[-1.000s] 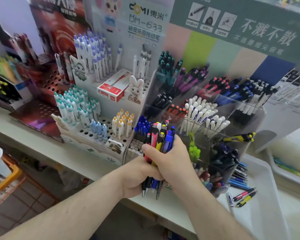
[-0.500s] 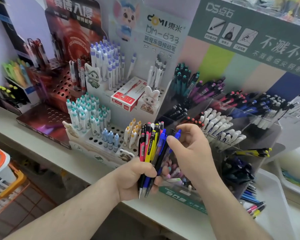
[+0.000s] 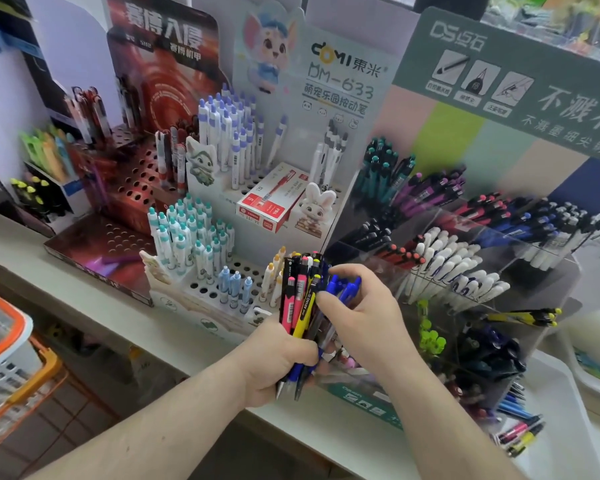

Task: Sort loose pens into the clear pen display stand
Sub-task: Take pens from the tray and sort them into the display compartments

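a person stands at a pale tabletop [image 3: 84, 292] crowded with pen racks. the left hand [image 3: 278, 362] grips a bundle of loose pens [image 3: 302, 299] upright, fingers clamped round the lower barrels, tips poking out below the fist. the bundle mixes pink, yellow, black and blue barrels. the right hand [image 3: 364, 313] is at the top of the bundle, its thumb and fingers [image 3: 340, 271] pinching a blue pen [image 3: 343, 289] among the others.

the clear pen display stand [image 3: 499, 306] sits just behind and to the right of both hands, its tiered compartments holding teal, purple, red, blue, black and white pens. its front edge is close to the right wrist. to the left, touching the stand's side, a white perforated rack [image 3: 222, 289] carries teal, blue and yellow capped pens; a red box [image 3: 271, 202] lies on its upper step. a dark red rack [image 3: 118, 209] stands further left. a white tray [image 3: 561, 427] with a few loose pens lies at the far right. open room is mostly toward the viewer, over the tabletop's front edge, where an orange and white basket [image 3: 11, 358] sits lower left.

compared with half a second earlier, the right hand has moved back in against the bundle; before, it was holding a blue pen slightly apart from it.
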Demonstrator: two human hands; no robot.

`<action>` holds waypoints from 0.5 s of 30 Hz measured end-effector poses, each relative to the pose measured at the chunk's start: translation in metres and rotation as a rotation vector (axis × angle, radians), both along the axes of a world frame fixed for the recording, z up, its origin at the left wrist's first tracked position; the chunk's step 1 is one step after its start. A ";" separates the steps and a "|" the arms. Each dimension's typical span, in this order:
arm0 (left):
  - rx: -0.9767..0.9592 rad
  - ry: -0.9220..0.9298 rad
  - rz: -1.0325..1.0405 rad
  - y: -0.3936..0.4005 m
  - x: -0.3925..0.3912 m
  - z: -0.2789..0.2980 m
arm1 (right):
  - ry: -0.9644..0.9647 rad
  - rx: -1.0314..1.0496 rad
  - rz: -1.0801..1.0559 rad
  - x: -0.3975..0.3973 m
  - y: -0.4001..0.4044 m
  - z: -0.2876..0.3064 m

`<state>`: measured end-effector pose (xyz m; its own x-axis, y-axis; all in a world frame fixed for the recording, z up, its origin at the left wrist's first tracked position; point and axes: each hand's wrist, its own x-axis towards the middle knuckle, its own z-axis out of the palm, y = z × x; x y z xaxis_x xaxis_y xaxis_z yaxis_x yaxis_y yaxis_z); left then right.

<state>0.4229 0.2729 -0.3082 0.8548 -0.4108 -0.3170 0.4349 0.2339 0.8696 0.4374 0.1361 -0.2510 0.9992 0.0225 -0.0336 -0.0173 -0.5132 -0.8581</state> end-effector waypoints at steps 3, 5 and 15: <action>0.014 -0.004 0.010 0.005 0.000 0.002 | 0.001 0.037 -0.003 0.002 0.005 -0.002; -0.007 0.008 0.005 0.008 -0.001 0.003 | -0.020 0.031 -0.011 0.001 0.007 -0.003; -0.343 0.267 -0.083 0.015 -0.001 0.003 | 0.035 0.213 -0.170 -0.010 0.001 0.005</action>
